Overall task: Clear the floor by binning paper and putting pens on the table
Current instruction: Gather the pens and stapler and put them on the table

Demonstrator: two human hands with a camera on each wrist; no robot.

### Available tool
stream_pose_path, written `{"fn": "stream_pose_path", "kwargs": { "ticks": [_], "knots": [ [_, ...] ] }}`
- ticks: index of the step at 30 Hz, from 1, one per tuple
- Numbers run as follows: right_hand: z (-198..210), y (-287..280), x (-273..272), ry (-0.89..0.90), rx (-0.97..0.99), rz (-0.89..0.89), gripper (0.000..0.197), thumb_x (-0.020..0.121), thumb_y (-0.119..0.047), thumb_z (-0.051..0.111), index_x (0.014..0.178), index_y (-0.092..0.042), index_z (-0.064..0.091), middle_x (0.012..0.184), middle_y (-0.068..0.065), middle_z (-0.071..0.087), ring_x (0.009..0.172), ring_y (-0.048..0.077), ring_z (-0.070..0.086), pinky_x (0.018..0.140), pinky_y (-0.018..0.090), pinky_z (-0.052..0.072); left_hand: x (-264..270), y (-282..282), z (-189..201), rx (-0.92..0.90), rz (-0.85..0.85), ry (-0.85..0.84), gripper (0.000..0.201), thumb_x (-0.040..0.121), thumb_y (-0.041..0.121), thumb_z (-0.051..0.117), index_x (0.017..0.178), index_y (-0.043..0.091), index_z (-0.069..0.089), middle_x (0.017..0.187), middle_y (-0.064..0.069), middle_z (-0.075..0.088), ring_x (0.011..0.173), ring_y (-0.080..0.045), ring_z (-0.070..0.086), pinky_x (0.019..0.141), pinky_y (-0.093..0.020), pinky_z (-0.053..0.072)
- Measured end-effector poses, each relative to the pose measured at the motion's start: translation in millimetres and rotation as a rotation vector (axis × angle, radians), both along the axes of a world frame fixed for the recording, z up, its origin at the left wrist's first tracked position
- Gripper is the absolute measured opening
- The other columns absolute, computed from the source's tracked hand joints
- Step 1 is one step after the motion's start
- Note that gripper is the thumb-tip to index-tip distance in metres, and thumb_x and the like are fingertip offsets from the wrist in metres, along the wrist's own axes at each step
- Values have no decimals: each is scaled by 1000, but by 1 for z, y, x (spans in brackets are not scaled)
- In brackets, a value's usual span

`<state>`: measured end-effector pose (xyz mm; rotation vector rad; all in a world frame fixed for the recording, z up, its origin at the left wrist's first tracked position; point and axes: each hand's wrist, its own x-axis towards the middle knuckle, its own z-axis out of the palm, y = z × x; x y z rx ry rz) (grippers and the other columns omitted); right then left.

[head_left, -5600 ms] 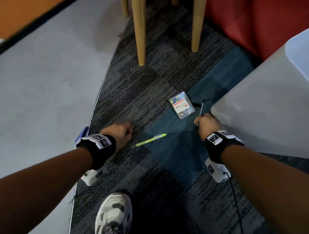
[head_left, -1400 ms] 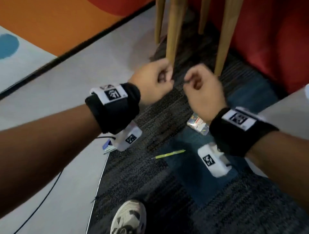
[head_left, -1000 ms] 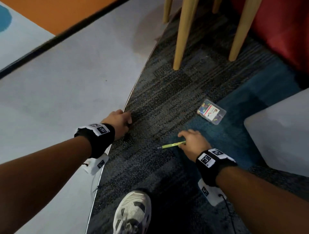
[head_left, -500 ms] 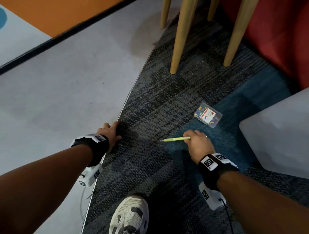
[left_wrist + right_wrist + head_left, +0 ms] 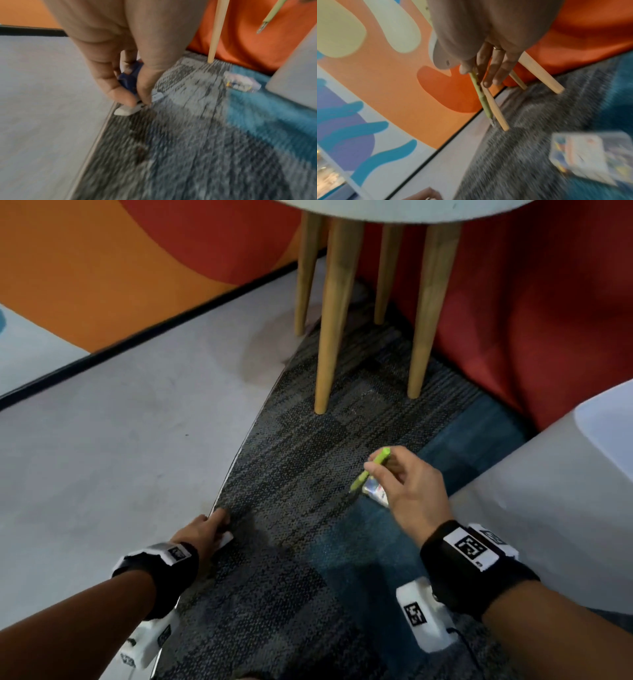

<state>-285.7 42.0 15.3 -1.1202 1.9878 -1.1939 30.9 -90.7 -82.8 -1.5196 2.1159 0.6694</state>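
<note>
My right hand (image 5: 371,465) pinches a lime green pen (image 5: 371,470) between thumb and fingers and holds it above the carpet, tip down and to the left. The right wrist view shows the same pen (image 5: 481,97) hanging from that hand (image 5: 471,73). At the carpet's left edge, my left hand (image 5: 219,525) pinches a small blue and white object (image 5: 130,108) between thumb and finger (image 5: 135,100), its white end low at the carpet edge. The pen's tip (image 5: 269,17) shows at the top right of the left wrist view.
A clear plastic box of coloured pins (image 5: 375,494) lies on the blue carpet patch just under my right hand. A round table (image 5: 394,210) on wooden legs (image 5: 329,320) stands ahead. A white bin (image 5: 548,508) is at the right, a red seat behind it.
My right hand has lifted the green pen off the carpet and raised it. My left hand has stayed at the carpet edge, and a small white object now shows under its fingers.
</note>
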Motion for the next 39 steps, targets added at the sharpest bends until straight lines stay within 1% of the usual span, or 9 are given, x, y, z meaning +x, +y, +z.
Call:
{"fn": "stream_pose_path", "kwargs": {
  "ticks": [5,8,12,16,19,25,28,35,39],
  "knots": [
    [49,-19,-13,27,-159,-21,45,97,-24,58,136,-38,40,87,-5,70,86,7,67,80,21,53,-62,-19,64,7,-41,234,50,88,22,56,129,47,41,135,-12,47,114,-27,53,90,-30,45],
    [82,-29,-17,18,-245,13,38,98,-17,53,122,-44,40,76,1,62,74,15,63,73,30,52,-100,-28,109,-91,-27,366,59,86,16,66,137,27,39,133,-6,54,116,-23,55,83,-19,37],
    [120,-42,-29,-2,-285,62,28,99,-15,50,94,-37,67,77,-9,60,76,15,60,72,30,52,-142,-36,178,-239,-124,565,51,84,23,71,131,28,51,116,2,65,100,-16,60,80,-18,36],
    [158,-56,-48,-149,-430,33,55,85,15,41,96,-27,74,90,7,65,71,12,57,61,32,49,-168,-40,253,-381,-198,784,43,85,23,70,124,30,55,102,12,63,84,-7,56,69,-17,40],
    [190,-71,-64,-64,-510,-44,63,73,27,41,101,-22,69,84,1,59,70,5,56,64,22,49,-183,-51,300,-458,-230,926,42,85,19,70,124,26,56,104,9,67,92,-13,62,84,-28,48],
    [268,-106,-100,86,-622,-150,29,88,-4,60,95,-30,71,75,0,56,68,14,52,60,26,49,-222,-90,364,-563,-306,998,40,87,18,67,124,26,54,109,4,65,99,-17,59,89,-31,46],
    [309,-128,-112,227,-619,-211,10,91,-28,62,89,-29,71,69,-16,60,64,1,53,65,22,47,-245,-114,379,-568,-292,966,38,90,16,63,126,22,53,117,-5,57,103,-24,56,91,-32,43],
    [353,-171,-149,572,-290,-288,6,90,-25,63,93,-21,66,86,-5,65,86,17,62,77,32,48,-274,-154,373,-533,-193,897,31,94,14,54,125,20,54,114,-6,52,101,-26,54,84,-28,37],
    [354,-181,-158,702,-120,-314,38,82,-30,76,109,-16,53,95,1,59,85,22,55,70,30,37,-280,-166,365,-507,-211,856,34,95,8,51,125,23,54,112,-5,52,98,-24,52,82,-26,36]
  ]
}}
